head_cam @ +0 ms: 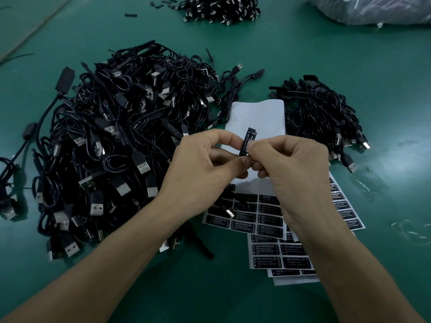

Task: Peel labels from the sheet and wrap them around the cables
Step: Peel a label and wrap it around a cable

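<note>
Far left of the fingers: large heap of cables (112, 148), black, tangled, silver USB plugs showing, on the green bench (349, 54)

Far beyond the fingers, at the top edge: third heap (221, 8) of similar cables

Centre-left: left hand (200, 164), fingers (224, 136) curled, thumb and forefinger pinching the lower end of the label (247, 141); exact grip point hidden behind the thumb

Below the fingers: USB plug (229, 212) dangling over the label sheet (256, 113), probably of the cable in hand; cable thin, flexible, light, so better steadied close to the wrapping spot

Between the two sets of fingertips: label, black with white print, off the sheet, upright, top end free above the fingers; likely laid against a cable for wrapping, cable at that spot not visible

Handling, as judged: very light, thin, limp, sticky on one face; prone to curling onto itself or onto skin; best held by the edges only, pressed down from the middle outward

Under and beyond the fingers: label sheet flat on the bench, upper part already stripped to white backing, lower rows full; more sheets (279, 255) stacked beneath, nearer the wrists

Centre-right: right hand (291, 166), fingers curled, thumb and forefinger pinching the label's right edge, touching the left thumb

Right of the fingers: smaller heap of cables (326, 120), well apart from the large heap

Far beyond and right: crumpled plastic bag (373, 8)
</note>
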A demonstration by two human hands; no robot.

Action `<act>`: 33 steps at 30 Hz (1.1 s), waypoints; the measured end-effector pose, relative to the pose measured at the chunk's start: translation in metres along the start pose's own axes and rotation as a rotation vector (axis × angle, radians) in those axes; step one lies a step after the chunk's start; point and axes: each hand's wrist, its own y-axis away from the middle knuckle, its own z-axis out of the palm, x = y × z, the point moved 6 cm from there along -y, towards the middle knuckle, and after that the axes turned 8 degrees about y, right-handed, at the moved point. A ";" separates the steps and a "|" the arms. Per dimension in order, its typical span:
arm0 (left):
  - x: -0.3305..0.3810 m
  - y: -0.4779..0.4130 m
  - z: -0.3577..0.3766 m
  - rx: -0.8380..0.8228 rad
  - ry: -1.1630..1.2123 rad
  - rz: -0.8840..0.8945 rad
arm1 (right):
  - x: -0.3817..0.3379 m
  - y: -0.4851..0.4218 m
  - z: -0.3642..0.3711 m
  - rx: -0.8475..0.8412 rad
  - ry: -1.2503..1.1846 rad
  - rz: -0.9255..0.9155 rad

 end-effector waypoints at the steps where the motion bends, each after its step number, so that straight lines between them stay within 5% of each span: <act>1: 0.000 0.000 0.000 -0.001 0.004 -0.001 | 0.000 0.000 0.000 0.000 0.005 -0.002; 33: -0.005 -0.003 -0.003 0.026 0.080 0.016 | 0.001 -0.003 -0.009 0.082 0.175 -0.086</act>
